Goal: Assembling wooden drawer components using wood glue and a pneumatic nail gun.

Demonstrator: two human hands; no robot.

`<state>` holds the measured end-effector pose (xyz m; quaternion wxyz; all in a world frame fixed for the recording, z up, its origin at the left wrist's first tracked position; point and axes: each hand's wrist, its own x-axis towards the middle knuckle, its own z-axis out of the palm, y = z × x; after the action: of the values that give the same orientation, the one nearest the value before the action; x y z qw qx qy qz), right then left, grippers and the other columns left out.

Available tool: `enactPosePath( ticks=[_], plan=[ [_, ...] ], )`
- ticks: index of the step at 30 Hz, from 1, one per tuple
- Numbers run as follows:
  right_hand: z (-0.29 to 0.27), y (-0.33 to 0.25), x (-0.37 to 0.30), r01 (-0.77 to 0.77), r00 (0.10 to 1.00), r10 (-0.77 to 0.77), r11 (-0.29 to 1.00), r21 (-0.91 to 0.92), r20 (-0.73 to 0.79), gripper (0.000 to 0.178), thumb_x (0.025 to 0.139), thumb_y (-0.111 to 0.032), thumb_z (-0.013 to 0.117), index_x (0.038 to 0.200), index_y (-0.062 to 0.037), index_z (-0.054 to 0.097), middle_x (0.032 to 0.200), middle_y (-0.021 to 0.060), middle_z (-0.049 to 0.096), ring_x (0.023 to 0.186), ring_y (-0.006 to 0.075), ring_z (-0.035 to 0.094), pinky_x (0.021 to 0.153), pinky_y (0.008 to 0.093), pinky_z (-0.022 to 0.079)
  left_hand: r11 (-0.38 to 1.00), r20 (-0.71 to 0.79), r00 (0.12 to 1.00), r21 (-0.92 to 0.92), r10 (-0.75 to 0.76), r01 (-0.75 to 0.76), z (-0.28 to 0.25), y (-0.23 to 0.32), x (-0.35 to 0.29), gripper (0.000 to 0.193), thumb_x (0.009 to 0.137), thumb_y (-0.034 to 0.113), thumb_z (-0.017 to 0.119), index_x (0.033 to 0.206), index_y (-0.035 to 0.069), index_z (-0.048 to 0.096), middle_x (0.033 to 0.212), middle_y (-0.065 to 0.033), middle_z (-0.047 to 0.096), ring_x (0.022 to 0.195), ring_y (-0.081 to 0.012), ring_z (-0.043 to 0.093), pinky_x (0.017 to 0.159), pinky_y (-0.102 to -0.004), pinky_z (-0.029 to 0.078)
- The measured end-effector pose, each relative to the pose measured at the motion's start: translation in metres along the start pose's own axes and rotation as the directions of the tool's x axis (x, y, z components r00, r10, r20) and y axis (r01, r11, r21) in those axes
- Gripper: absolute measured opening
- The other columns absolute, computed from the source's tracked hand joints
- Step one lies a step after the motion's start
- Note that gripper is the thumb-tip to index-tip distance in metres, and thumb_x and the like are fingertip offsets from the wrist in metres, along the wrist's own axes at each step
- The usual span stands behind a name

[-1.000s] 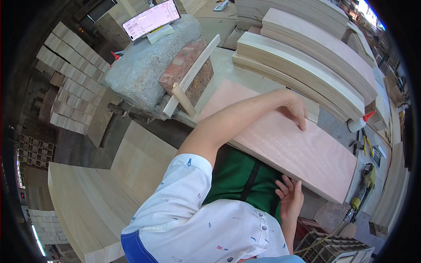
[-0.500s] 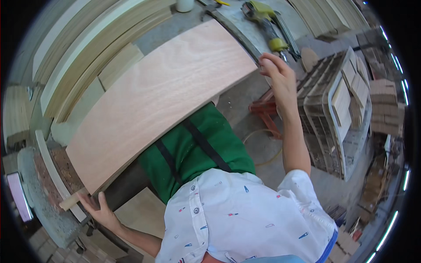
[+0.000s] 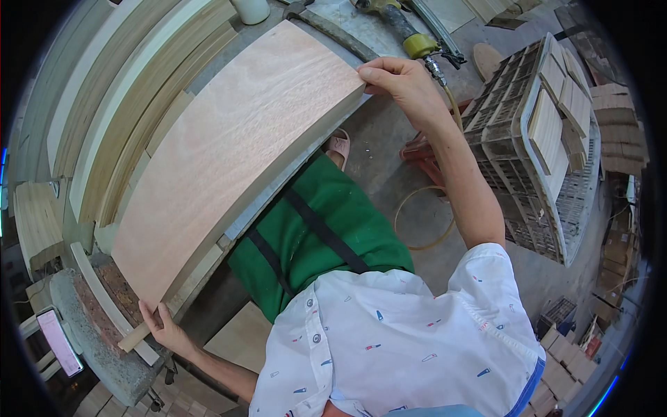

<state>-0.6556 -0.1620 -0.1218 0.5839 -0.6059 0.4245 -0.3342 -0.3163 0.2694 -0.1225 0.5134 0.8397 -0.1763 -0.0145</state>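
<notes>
A long pale pinkish wooden board (image 3: 236, 139) with a curved far edge lies slantwise across the work surface. My right hand (image 3: 408, 92) pinches its right end, thumb on the near side and fingers curled over the corner. At the lower left end, my left hand (image 3: 167, 330) has thumb and fingers around the other corner. The undersides of both grips are hidden. Close beside the left fingers, a small wooden strip (image 3: 134, 338) lies across a narrow curved wooden piece (image 3: 104, 295).
Curved wooden pieces (image 3: 128, 111) are lined up behind the board. A hammer (image 3: 333, 31), a yellow-green air tool (image 3: 417, 43) and a white container (image 3: 251, 10) are at the far side. A plastic crate (image 3: 517, 139) holding wood pieces is at right; a phone (image 3: 60, 342) is at left.
My right hand has closed from beside the board onto its right end. My left fingers have come onto the lower corner. The board looks turned more steeply, and the whole view has shifted.
</notes>
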Motion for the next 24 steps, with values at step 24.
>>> enactPosePath(
  ticks=[24],
  plan=[
    [-0.064, -0.023, 0.082, 0.236, 0.924, -0.369, 0.749, -0.619, -0.095, 0.030, 0.084, -0.022, 0.057, 0.103, 0.0009, 0.063, 0.085, 0.0098, 0.065, 0.079, 0.0173, 0.062, 0.072, 0.0308, 0.049, 0.463, 0.697, 0.179, -0.243, 0.694, -0.853, 0.276, 0.213, -0.030, 0.039, 0.079, 0.015, 0.067, 0.116, 0.005, 0.060, 0.129, -0.0141, 0.052, 0.126, -0.0354, 0.041, 0.104, -0.0427, 0.032]
  ],
)
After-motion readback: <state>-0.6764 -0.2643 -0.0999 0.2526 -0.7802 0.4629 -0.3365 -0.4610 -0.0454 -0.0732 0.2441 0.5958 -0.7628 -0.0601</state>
